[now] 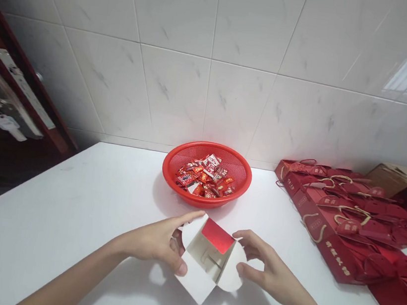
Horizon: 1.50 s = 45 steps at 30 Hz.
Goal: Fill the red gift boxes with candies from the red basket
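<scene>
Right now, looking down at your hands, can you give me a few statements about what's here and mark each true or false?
1. The left hand holds the small box. True.
2. The small box is shut. False: its top is open and the inside shows.
3. The red basket stands between the small box and the tiled wall. True.
4. The red basket is empty. False: wrapped sweets lie in it.
5. The right hand is in the red basket. False: it is at a flap of the small box.
6. Red boxes with cord handles are over on the right. True.
</scene>
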Tool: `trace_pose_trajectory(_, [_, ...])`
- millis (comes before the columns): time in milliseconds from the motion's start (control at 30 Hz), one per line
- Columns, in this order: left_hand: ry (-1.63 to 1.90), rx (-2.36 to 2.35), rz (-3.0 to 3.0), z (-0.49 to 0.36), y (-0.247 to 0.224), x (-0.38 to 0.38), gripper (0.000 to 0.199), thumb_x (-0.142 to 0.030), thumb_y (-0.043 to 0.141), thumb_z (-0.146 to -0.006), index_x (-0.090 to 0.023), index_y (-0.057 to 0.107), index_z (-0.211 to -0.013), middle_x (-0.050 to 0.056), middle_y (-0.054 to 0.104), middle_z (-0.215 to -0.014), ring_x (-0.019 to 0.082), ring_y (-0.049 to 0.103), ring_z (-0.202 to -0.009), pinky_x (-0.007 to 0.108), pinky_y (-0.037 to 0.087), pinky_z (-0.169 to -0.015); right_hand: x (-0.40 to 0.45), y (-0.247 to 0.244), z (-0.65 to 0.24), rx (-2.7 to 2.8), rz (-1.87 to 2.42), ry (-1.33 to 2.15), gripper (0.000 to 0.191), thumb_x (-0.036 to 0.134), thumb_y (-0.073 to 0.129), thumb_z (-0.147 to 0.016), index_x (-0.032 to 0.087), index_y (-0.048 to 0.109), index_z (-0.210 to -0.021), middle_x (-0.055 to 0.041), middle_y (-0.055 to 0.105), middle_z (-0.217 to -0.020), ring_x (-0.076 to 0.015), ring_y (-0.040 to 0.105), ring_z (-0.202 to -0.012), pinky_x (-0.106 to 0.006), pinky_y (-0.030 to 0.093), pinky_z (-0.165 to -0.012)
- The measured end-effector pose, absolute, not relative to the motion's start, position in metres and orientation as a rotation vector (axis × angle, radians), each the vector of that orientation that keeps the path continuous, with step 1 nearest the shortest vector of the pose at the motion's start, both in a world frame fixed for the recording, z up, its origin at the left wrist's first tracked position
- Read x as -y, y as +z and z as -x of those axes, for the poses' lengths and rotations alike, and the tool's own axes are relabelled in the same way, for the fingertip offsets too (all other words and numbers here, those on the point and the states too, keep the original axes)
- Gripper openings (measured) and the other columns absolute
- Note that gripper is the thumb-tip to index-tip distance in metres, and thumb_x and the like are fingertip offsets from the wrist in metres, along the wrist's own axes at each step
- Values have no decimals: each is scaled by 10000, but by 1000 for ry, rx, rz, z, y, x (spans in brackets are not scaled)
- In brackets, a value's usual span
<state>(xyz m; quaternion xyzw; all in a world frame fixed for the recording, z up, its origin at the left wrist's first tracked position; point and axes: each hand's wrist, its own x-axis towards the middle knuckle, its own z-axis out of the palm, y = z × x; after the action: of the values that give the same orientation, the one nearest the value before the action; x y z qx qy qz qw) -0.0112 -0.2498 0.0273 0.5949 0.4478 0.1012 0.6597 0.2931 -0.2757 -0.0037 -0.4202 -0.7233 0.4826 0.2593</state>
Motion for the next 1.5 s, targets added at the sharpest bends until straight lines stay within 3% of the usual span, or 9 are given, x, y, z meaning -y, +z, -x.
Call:
trace_pose_trajectory(133, [264,-946,-1374,12,9,251,1395,-241,882,-632,-252,-101,-1621,-14,700,-773,209,661,-742,275,467,-668,278,2,-294,2286,1187,1042,366,159,563,-892,282,625,-1231,-65,327,-1630,-297,331,-1493,-470,388,-1166])
trace_pose_trajectory(300, [288,-932,-1443,13,-5,249,1386,-294,892,-658,-256,-103,-1622,8,713,-834,241,685,-810,300,488,-702,279,10,-281,2546,1018,890,587,2,472,-835,311,662,-1296,-37,316,-1649,-299,305,-1518,-479,351,-1204])
trace_pose_trajectory(467, [295,-905,-1466,16,-9,247,1368,-347,894,-678,-277,-94,-1622,21,732,-874,255,694,-839,322,510,-739,280,-3,-282,2430,1059,988,758,29,445,-862,358,399,-1543,-35,168,-1701,-289,182,-1564,-482,372,-1190])
trace_pose_trajectory(600, [325,-874,-1422,15,-12,246,1401,-362,912,-634,-286,-74,-1625,101,718,-1158,285,696,-956,363,530,-821,276,-16,-289,2171,1060,1128,813,140,531,-888,349,217,-1608,-55,248,-1678,-276,291,-1528,-464,378,-1186])
trace_pose_trajectory(833, [357,-906,-1455,13,-17,244,1380,-360,916,-616,-289,-12,-1634,144,594,-1415,354,601,-1220,436,507,-976,260,-23,-297,1787,1064,1519,864,428,733,-790,264,344,-1544,-134,347,-1620,-318,354,-1486,-470,312,-1199])
trace_pose_trajectory(1100, [387,-947,-1648,19,-26,237,1326,-446,929,-588,-320,120,-1631,114,398,-1603,386,378,-1436,482,371,-1141,257,-21,-295,1693,1135,1629,916,459,804,-663,262,421,-1472,-145,488,-1484,-339,418,-1411,-475,371,-1114])
trace_pose_trajectory(1200, [421,-992,-1783,18,-22,231,1193,-498,876,-670,-307,186,-1624,119,515,-1507,354,512,-1310,474,392,-1114,253,-19,-295,1755,1136,1519,853,451,772,-701,256,436,-1460,-140,507,-1463,-334,463,-1364,-483,381,-1108])
trace_pose_trajectory(1300, [401,-1037,-1884,19,-14,226,1050,-528,795,-769,-307,219,-1618,88,688,-1213,288,620,-1078,434,469,-1004,247,-11,-298,1878,1123,1403,709,447,731,-773,257,498,-1415,-122,523,-1461,-321,498,-1332,-481,391,-1115])
trace_pose_trajectory(1500, [323,-1031,-2001,31,9,224,928,-577,730,-817,-320,295,-1595,17,664,-958,197,603,-860,317,499,-828,233,20,-312,2095,1183,1146,526,516,712,-848,267,634,-1304,-96,603,-1397,-303,545,-1299,-462,462,-1090])
